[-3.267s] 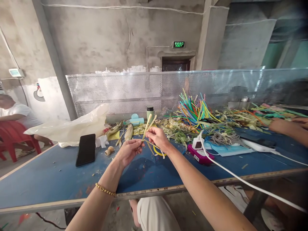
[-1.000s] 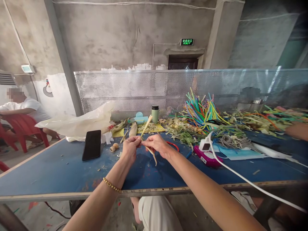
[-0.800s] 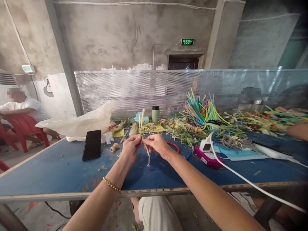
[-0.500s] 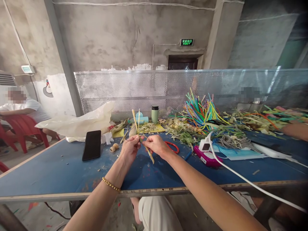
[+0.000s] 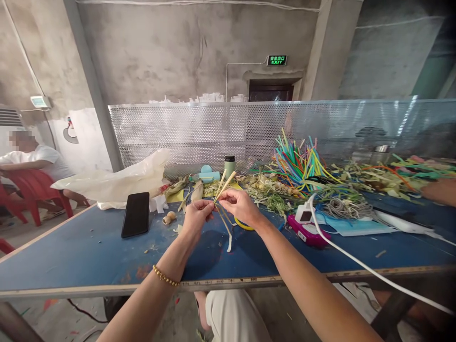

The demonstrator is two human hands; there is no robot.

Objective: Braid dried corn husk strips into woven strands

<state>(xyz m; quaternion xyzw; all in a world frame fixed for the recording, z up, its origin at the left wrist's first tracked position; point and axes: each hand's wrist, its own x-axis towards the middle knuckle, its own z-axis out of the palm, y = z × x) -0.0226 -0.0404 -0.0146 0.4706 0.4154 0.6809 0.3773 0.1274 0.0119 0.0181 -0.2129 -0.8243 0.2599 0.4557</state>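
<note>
My left hand [image 5: 195, 217] and my right hand [image 5: 241, 205] meet above the blue table [image 5: 81, 256], both pinching pale yellow leaf strips [image 5: 223, 184]. Two strip ends stick up and to the right from my fingers. Other ends hang down towards the table [image 5: 228, 232]. A yellow ring [image 5: 241, 225] lies on the table just under my right hand. A gold bracelet [image 5: 165, 277] circles my left wrist.
A black phone [image 5: 135, 214], a pale plastic bag [image 5: 117, 180], a small green flask [image 5: 230, 166], coloured strips [image 5: 297, 161], leaf scraps [image 5: 270, 192] and a pink device with a white cable [image 5: 302, 222] lie on the table. A perforated metal screen [image 5: 249, 133] stands behind. A person sits at left [image 5: 32, 161]. Another person's arm [image 5: 440, 190] rests at right.
The upright strip ends have swung from leaning left to leaning right. My right hand has risen slightly, and a yellow ring shows under it where a red one lay.
</note>
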